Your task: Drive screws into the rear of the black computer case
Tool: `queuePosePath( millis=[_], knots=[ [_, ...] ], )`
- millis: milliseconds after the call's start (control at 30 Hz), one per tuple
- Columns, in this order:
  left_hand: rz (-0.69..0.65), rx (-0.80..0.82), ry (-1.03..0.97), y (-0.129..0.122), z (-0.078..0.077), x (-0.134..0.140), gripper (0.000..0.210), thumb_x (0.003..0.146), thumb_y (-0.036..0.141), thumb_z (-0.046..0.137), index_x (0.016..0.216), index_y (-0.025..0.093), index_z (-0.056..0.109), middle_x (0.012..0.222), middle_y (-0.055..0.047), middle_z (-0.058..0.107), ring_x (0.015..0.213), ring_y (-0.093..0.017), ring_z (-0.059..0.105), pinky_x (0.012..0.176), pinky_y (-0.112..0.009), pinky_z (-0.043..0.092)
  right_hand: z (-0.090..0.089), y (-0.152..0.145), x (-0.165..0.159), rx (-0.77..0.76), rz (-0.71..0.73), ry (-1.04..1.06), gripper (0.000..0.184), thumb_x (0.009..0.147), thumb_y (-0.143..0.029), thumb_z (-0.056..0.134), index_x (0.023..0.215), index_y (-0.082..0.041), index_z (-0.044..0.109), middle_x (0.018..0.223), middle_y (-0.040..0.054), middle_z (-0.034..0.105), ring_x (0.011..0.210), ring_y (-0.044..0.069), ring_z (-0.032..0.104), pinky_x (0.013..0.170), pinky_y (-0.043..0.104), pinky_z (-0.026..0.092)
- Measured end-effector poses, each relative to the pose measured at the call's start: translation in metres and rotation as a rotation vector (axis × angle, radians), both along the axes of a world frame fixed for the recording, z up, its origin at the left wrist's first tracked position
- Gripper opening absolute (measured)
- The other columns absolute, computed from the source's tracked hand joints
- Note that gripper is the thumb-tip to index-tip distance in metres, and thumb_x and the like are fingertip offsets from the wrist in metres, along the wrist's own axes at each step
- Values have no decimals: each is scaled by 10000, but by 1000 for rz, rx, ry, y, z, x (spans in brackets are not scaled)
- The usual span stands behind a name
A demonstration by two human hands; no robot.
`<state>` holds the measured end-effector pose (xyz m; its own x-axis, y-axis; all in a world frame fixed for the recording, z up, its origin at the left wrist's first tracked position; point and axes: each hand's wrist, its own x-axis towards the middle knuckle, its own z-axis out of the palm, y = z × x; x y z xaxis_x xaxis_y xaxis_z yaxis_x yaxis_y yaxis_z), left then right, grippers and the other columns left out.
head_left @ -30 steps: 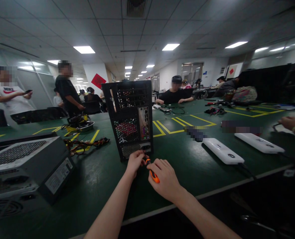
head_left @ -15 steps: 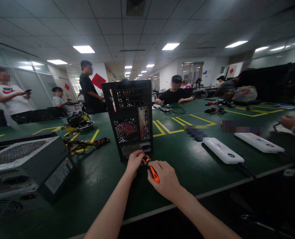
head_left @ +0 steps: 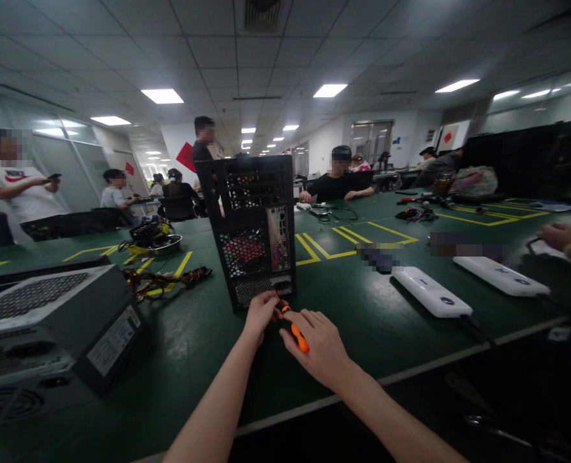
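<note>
A black computer case (head_left: 218,244) stands upright with its rear panel toward me. At its bottom edge, my left hand (head_left: 262,313) is closed in a pinch around the front end of a screwdriver (head_left: 299,338) with an orange and black handle. My right hand (head_left: 318,341) lies over that handle, its fingers bent round it and the thumb a little off it. The screwdriver slants up toward the lower part of the rear panel, close under the power socket (head_left: 281,284). Its tip is hidden by my left fingers.
A grey power supply unit (head_left: 114,341) sits at the left, with bundled cables (head_left: 170,280) beyond it. A metal bowl (head_left: 172,244) stands farther back. Two white devices (head_left: 430,292) with leads lie at the right. Another person's hand (head_left: 558,236) is at the right edge.
My right hand's thumb and fingers have loosened and shifted slightly on the screwdriver handle. My left hand and the case stay put. A standing person in the background has moved right, behind the case.
</note>
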<state>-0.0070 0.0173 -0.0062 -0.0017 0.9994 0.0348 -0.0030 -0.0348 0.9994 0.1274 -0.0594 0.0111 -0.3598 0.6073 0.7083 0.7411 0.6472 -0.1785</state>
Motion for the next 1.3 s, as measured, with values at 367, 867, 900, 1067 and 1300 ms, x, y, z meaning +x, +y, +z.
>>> queuePosePath(
  millis=[367,867,900,1067,1300],
  knots=[
    [-18,-87,-104,-2,5,-1,264,656,252,486,844,90,575,649,-55,610,431,-61,494,381,-157,283,-3,2,0,59,-28,-98,93,728,-176,458,764,-196,541,717,20,470,686,136,418,639,268,304],
    [-70,-140,-232,-6,9,-2,260,605,351,611,614,100,542,561,-13,549,464,-45,478,425,-152,310,-3,2,-1,33,-41,-43,96,744,-195,440,786,-193,527,726,25,493,703,148,441,665,285,312],
    [-74,-138,-244,-5,9,-2,251,609,338,612,612,97,544,558,-11,545,460,-41,472,423,-148,309,-3,2,-1,12,-37,-31,110,756,-221,437,822,-189,519,749,31,508,717,152,454,675,287,316],
    [-96,-150,-313,-3,7,-3,203,623,286,615,624,91,560,557,-14,543,451,-32,460,416,-140,314,-4,1,-2,-61,-14,4,195,792,-270,408,946,-163,462,805,38,551,709,142,492,674,272,331],
    [-94,-173,-329,-1,4,-3,175,640,258,601,693,93,572,621,-38,578,480,-51,497,423,-147,342,-2,1,-2,-31,-41,-111,90,750,-208,437,799,-195,511,757,25,503,735,151,457,685,286,319]
  ],
)
